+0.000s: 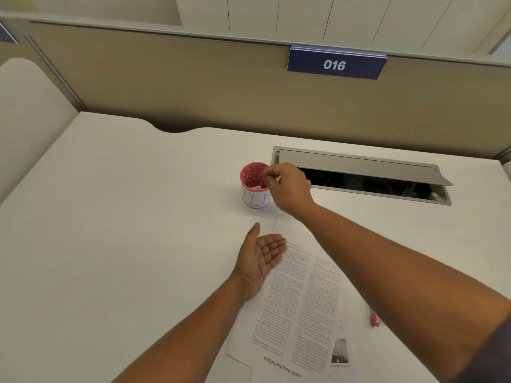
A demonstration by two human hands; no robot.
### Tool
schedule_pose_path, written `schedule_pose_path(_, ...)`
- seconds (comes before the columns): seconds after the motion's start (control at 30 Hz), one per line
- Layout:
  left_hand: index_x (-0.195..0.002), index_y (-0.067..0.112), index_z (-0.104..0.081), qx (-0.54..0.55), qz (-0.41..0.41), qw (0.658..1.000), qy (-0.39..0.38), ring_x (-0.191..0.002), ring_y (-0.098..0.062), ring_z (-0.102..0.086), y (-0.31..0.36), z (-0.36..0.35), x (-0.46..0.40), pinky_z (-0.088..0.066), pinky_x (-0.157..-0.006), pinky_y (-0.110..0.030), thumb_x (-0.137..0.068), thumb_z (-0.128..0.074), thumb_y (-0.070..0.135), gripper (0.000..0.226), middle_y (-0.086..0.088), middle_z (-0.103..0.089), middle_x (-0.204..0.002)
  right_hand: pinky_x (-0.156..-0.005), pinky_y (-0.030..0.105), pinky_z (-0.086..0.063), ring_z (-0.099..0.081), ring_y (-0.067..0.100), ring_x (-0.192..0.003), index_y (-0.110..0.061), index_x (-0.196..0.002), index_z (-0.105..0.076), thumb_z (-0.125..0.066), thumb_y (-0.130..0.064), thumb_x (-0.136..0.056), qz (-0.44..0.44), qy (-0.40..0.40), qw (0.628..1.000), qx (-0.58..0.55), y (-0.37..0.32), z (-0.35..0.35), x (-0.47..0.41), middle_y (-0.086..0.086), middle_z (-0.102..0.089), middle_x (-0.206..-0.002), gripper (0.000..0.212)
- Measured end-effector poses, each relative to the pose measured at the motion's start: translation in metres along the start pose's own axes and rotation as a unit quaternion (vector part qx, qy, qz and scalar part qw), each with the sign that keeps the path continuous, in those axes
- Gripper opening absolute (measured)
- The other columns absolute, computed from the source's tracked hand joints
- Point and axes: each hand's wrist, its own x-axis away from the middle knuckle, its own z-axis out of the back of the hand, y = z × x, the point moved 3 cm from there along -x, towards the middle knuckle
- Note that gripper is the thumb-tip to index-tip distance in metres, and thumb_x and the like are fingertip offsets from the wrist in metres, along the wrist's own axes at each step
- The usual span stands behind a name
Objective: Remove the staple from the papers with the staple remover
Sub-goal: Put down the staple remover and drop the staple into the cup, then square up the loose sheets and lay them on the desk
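- My right hand (287,186), fingertips pinched together, hovers at the 3 o'clock rim of the red cup (254,186); whether it holds the staple, I cannot tell.
- My left hand (261,258) lies palm-up, relaxed, on the papers (304,299), long axis 11-to-5 o'clock.
- The pink staple remover (373,319) lies at 4 o'clock, nearer my right arm.

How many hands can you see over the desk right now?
2. The right hand is held over the rim of the pink cup, fingertips pinched together. The left hand lies palm up at the left edge of the papers.
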Motion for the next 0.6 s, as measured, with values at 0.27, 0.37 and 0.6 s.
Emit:
schedule_pose_path(0.27,-0.109,0.005,-0.074,0.005,-0.073,0.997,0.04,-0.108,-0.026,-0.073,-0.001,0.002,0.011,-0.059,-0.091,-0.034,-0.099,-0.063,0.025,0.025,-0.016,-0.077,-0.116,-0.094,0.052,-0.049,-0.06,0.011,-0.097,-0.027,-0.116,-0.066,-0.066,-0.021,-0.093,0.004,0.05,0.998,-0.039,0.044,0.02,0.073,-0.009,-0.063,-0.118,0.024)
schedule_pose_path(0.37,-0.103,0.019,-0.073,-0.206,-0.152,0.954,0.158,-0.106,-0.023,-0.068,0.0,0.006,0.024,-0.055,-0.085,-0.029,-0.097,-0.066,0.021,0.01,-0.004,-0.075,-0.115,-0.102,0.05,-0.045,-0.057,0.018,-0.116,-0.028,-0.12,-0.065,-0.069,-0.029,-0.091,-0.03,0.023,0.999,0.01,0.071,0.022,0.115,-0.007,-0.061,-0.13,0.029)
schedule_pose_path(0.6,-0.152,0.027,-0.038,-0.522,-0.105,0.813,0.236,-0.141,-0.026,-0.026,-0.021,0.014,0.057,-0.033,-0.103,-0.041,-0.087,-0.062,0.036,0.069,0.001,-0.024,-0.159,-0.111,0.051,-0.035,-0.028,0.027,-0.144,-0.035,-0.146,-0.045,-0.065,-0.071,-0.078,-0.136,-0.069,0.975,0.164,0.121,0.016,0.214,-0.003,-0.031,-0.16,0.08)
